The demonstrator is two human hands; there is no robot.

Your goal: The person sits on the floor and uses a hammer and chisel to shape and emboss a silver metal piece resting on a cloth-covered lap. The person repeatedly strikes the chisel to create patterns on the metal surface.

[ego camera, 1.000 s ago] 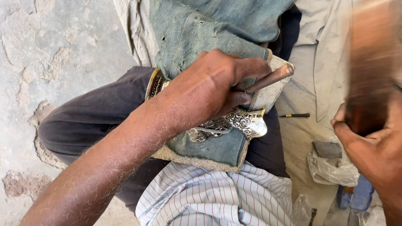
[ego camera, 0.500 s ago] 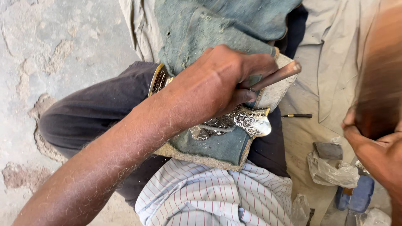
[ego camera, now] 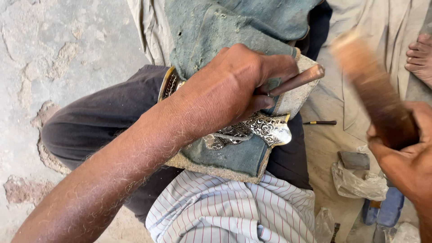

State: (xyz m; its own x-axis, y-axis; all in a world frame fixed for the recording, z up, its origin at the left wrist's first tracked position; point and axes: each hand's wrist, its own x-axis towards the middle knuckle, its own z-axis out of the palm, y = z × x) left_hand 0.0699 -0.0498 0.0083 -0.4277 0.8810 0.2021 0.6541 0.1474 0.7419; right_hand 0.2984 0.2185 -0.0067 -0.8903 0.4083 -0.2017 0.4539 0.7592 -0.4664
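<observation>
Bare forearms, dark trousers (ego camera: 103,117), white striped shirt (ego camera: 225,211) w/ red lines.

Right hand (ego camera: 405,153) swung blurred wooden mallet (ego camera: 373,90) inward, nearer metal punch (ego camera: 297,80); view shifted slightly.

Left hand (ego camera: 234,85) gripped around metal punch (ego camera: 297,81), tip pressed toward engraved silver plate (ego camera: 265,128). Plate lay on blue pad (ego camera: 234,153) across lap, over dark trousers (ego camera: 103,117). Right hand (ego camera: 405,157) clasped on wooden mallet (ego camera: 373,90), raised and blurred, well apart from punch. Striped shirt (ego camera: 225,211) at bottom. Beige cloth (ego camera: 328,148) beneath, bearing small tool (ego camera: 320,122), grey block (ego camera: 354,159), crumpled plastic (ego camera: 355,182). Bare foot (ego camera: 419,56) at right edge. Cracked concrete (ego camera: 49,58) at left.
</observation>
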